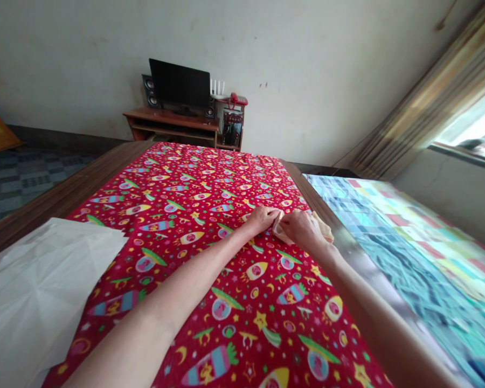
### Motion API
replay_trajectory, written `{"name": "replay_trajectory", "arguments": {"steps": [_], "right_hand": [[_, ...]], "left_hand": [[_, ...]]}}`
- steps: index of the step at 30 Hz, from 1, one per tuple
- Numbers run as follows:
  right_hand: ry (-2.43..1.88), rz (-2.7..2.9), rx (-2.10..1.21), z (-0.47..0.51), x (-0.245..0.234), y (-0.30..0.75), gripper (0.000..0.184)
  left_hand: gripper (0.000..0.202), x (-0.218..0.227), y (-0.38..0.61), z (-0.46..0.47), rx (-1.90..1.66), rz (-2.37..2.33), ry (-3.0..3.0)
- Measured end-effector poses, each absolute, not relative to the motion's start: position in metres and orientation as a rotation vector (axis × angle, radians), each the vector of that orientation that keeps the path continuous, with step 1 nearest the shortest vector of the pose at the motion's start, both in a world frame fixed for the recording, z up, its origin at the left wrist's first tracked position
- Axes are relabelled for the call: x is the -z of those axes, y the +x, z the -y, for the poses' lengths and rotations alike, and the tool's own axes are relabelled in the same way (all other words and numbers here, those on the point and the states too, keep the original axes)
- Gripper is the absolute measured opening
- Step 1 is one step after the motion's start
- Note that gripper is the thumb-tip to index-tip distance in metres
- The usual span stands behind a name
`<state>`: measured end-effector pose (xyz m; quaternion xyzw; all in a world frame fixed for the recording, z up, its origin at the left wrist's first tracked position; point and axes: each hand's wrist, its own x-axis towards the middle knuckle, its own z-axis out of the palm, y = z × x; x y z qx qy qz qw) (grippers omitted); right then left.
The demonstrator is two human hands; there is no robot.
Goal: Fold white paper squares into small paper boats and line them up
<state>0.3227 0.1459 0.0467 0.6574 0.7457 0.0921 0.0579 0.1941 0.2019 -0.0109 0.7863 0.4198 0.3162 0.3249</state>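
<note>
My left hand (pixel 263 217) and my right hand (pixel 302 227) are side by side over a red cloth (pixel 234 264) printed with rockets, stars and moons. Between and under them lies a small crumpled cream cloth (pixel 324 228), close to the right edge of the red one. The fingers of my left hand are closed at the cream cloth's left end. My right hand is closed over its middle, with its fingertips partly hidden. Both forearms stretch far forward across the table.
Large creased white sheets (pixel 44 291) lie at the left. The red cloth covers a dark wooden table (pixel 70 186). On the right is a blue and checked bed cover (pixel 396 237). A desk (pixel 173 119) with a monitor (pixel 180 83) and a red telephone (pixel 238 99) stands by the wall.
</note>
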Motion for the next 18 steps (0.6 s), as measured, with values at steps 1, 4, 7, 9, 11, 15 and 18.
{"name": "replay_trajectory", "arguments": {"steps": [1, 4, 7, 9, 11, 15, 18], "right_hand": [[1.991, -2.255, -0.274, -0.147, -0.046, 0.322, 0.030], [1.980, -2.253, -0.263, -0.148, -0.046, 0.319, 0.029], [1.966, -2.255, -0.251, -0.147, -0.049, 0.315, 0.028], [1.966, -2.249, -0.247, -0.147, -0.050, 0.313, 0.028], [1.977, -2.239, -0.247, -0.148, -0.050, 0.313, 0.028], [2.046, -2.196, -0.257, -0.150, -0.046, 0.315, 0.029], [2.103, -2.177, -0.260, -0.147, -0.045, 0.315, 0.029]], "left_hand": [[0.028, 0.011, 0.194, -0.202, -0.820, -1.103, 2.055], [0.032, 0.011, 0.194, -0.199, -0.809, -1.103, 2.047], [0.030, 0.010, 0.193, -0.196, -0.820, -1.080, 2.058], [0.025, 0.009, 0.193, -0.195, -0.847, -1.072, 2.070], [0.027, 0.009, 0.195, -0.197, -0.883, -1.068, 2.082], [0.030, 0.009, 0.201, -0.206, -0.955, -1.075, 2.096], [0.032, 0.011, 0.203, -0.210, -0.977, -1.088, 2.109]]}}
